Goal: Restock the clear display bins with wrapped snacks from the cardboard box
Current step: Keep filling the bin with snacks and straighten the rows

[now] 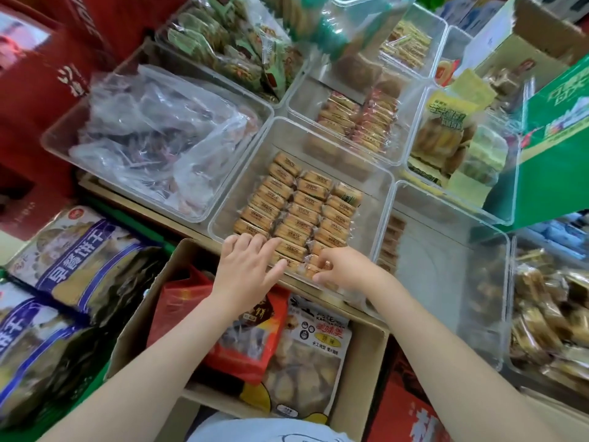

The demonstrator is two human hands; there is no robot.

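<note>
Cardboard box [363, 371] nearest, open, holding red bag and clear pouch of golden snacks. Above it, left hand [245, 269] relaxed, straight fingers pressing wrapped snacks [299, 208]. Right hand [342, 266] curled, pinching one snack at near row. Snacks: tan, oblong, clear-wrapped, three neat columns inside central clear bin [376, 193]. Further bins beyond, holding other packets.

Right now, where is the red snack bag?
The red snack bag lies inside the cardboard box at the bottom middle of the head view, under the left hand, beside a white and yellow snack bag.
</note>
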